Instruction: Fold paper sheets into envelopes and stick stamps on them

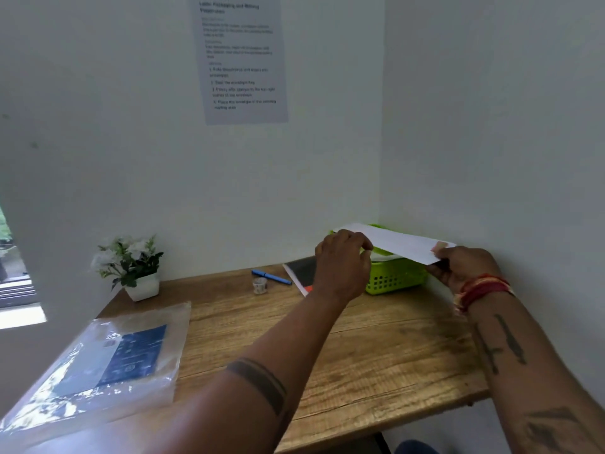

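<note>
Above the green basket, your left hand and right hand each pinch an end of the stamped envelope, long axis left-to-right across the basket's opening.

I am looking at a paper sheet that is hanging on the white wall. It is showing printed words, but most of them are too blurry to read. Near the top I am making out "Letter Packaging and Mailing". Lower down there are numbered steps. I am reading "Seal the envelope flap" in step 2, something like "affix stamps to the top right corner of the envelope" in step 3, and "Place the envelope" in step 4. I am finding no other words I can read.
</note>
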Tool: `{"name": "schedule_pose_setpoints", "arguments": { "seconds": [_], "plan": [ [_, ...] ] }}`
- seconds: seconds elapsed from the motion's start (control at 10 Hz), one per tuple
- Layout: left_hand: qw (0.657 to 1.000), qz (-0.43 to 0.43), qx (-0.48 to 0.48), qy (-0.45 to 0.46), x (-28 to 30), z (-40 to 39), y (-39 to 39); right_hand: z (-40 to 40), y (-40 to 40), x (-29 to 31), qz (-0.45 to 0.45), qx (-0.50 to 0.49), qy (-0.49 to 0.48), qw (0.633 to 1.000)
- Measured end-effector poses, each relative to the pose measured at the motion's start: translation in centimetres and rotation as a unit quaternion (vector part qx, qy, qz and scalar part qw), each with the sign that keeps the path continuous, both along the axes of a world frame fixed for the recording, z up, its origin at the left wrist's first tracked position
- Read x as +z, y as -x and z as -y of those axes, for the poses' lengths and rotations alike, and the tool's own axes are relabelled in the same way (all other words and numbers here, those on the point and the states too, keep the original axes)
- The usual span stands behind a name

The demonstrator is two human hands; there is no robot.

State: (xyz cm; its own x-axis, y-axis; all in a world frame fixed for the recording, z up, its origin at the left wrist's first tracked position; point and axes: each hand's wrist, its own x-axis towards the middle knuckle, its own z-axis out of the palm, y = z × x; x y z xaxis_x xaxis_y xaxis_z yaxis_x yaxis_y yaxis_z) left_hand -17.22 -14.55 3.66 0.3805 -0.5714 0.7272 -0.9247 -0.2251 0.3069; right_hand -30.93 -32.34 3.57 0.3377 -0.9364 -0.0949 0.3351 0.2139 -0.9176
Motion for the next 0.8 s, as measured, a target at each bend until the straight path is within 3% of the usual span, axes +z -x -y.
{"name": "schedule_pose_setpoints", "arguments": {
  "seconds": [0.4, 0.7, 0.8],
  "plan": [
    [0.998, -0.041, 0.007, -0.044, -1.6, 2.5, -0.5, -1.4, -4.4, -0.2, 0.108, 0.027, -0.021, 0.994],
    [0.998, -0.038, 0.017, -0.047, -2.7, 1.0, -2.5, 1.1, -7.1, -3.5, -0.080, -0.003, 0.080, 0.994],
    [0.998, -0.045, 0.031, -0.041, -2.5, 0.5, -3.3, 0.5, -7.8, -4.0, -0.065, -0.031, 0.066, 0.995]
  ]
}}
